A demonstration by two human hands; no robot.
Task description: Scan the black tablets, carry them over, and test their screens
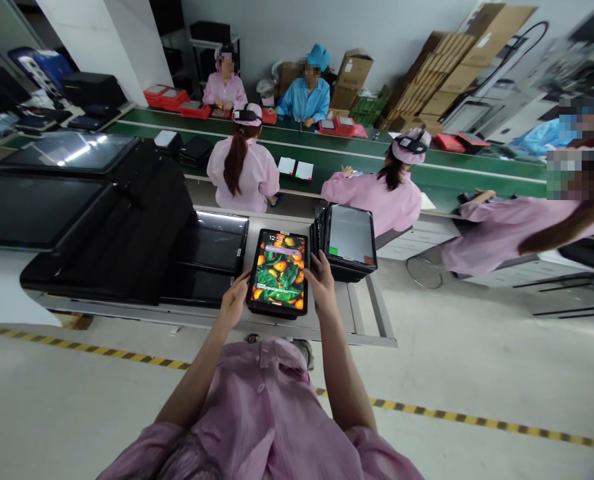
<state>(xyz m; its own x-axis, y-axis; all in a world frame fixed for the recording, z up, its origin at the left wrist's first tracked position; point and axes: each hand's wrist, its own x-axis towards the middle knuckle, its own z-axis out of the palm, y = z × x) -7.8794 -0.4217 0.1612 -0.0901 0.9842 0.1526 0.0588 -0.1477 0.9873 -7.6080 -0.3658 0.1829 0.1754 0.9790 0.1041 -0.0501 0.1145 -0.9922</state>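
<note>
A tablet (pixel 278 273) with a lit screen of orange fruit and green leaves lies between my two hands, face up. Dark edges show under its near side, as if it sits on another black device. My left hand (pixel 235 300) is closed on the tablet's left edge. On the opposite edge my right hand (pixel 321 281) grips with the thumb at the screen's rim; its other fingers are partly hidden beside the neighbouring stack. That stack of black tablets (pixel 351 235), its top screen pale grey with a green and a red sticker, stands just right of my right hand.
Black screened devices (pixel 211 240) cover the cart (pixel 371 327) to my left, with larger piles (pixel 41 207) beyond. Co-workers in pink (pixel 244 167) and blue (pixel 304 100) sit along a green conveyor bench (pixel 377 157) ahead. Striped floor tape (pixel 451 417) runs behind the cart.
</note>
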